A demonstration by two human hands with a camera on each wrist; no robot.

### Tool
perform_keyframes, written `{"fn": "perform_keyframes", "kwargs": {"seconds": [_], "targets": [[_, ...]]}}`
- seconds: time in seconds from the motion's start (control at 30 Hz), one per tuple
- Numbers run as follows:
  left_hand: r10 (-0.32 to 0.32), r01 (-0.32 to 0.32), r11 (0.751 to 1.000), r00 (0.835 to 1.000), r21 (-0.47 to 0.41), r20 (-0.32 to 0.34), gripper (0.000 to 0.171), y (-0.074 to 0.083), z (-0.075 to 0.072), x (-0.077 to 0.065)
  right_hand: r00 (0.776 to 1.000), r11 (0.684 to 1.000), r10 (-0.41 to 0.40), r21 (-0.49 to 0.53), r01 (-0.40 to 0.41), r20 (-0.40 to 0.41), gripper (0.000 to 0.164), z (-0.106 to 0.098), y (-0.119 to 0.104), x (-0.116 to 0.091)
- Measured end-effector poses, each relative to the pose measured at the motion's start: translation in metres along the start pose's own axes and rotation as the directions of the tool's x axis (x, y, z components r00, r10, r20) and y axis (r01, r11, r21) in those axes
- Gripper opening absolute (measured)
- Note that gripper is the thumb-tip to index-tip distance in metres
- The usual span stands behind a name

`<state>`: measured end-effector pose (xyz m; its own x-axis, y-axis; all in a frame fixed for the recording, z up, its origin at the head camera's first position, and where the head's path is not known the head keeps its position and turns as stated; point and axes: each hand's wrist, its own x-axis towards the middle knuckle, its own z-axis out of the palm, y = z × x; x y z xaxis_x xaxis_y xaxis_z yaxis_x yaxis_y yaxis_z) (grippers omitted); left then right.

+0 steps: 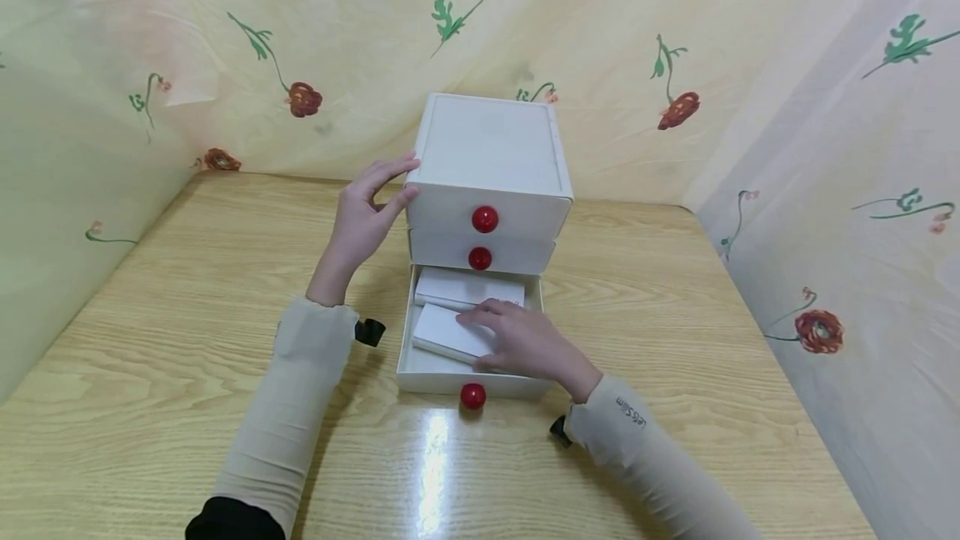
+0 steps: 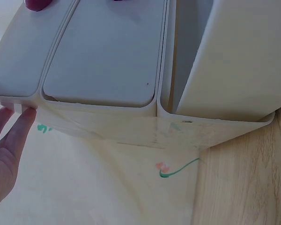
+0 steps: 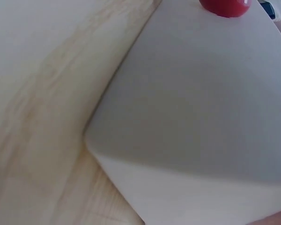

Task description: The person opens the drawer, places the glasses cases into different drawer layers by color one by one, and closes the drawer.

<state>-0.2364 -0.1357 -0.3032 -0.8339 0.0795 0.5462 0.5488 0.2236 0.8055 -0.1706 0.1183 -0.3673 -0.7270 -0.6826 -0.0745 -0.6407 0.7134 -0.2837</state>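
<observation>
A white drawer cabinet (image 1: 491, 144) with red round knobs stands on the table, its bottom drawer (image 1: 427, 382) pulled out. Two white boxes lie inside: a rear box (image 1: 450, 283) with small print and a front box (image 1: 442, 330) set at a slant. My right hand (image 1: 525, 342) reaches into the drawer and holds the front box, fingers over its top and thumb at its near edge. With fairly straight fingers, my left hand (image 1: 363, 215) touches the cabinet's upper left side. The right wrist view shows only the drawer front (image 3: 192, 108) and a red knob (image 3: 227, 5).
The two upper drawers (image 1: 442, 211) are closed. A wood-grain table (image 1: 225, 340) extends around the cabinet. Flower-patterned cloth (image 1: 360, 48) hangs behind it and along both sides. Black wrist mounts (image 1: 369, 332) sit by the sleeves.
</observation>
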Motion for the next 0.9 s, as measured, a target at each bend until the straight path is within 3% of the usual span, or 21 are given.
{"fn": "perform_keyframes", "kwargs": {"seconds": [0.23, 0.37, 0.57, 0.9], "targets": [[0.002, -0.002, 1.000, 1.000, 0.004, 0.001, 0.034, 0.001, 0.000, 0.000, 0.998, 0.998, 0.057, 0.034, -0.057, 0.004, 0.066, -0.009, 0.000, -0.003], [0.007, -0.007, 1.000, 1.000, 0.005, 0.002, 0.034, 0.001, 0.000, 0.000, 0.998, 0.992, 0.062, 0.109, -0.060, -0.015, 0.062, -0.014, 0.002, -0.007], [0.006, -0.006, 1.000, 1.000, -0.001, 0.001, 0.034, 0.001, -0.001, 0.000, 0.998, 0.963, 0.062, 0.263, -0.056, -0.014, 0.060, -0.023, 0.004, -0.016], [0.001, -0.001, 1.000, 1.000, 0.004, 0.004, 0.034, 0.001, -0.001, 0.000, 0.999, 0.907, -0.003, 0.420, 0.016, -0.033, 0.057, -0.031, -0.001, -0.035]]}}
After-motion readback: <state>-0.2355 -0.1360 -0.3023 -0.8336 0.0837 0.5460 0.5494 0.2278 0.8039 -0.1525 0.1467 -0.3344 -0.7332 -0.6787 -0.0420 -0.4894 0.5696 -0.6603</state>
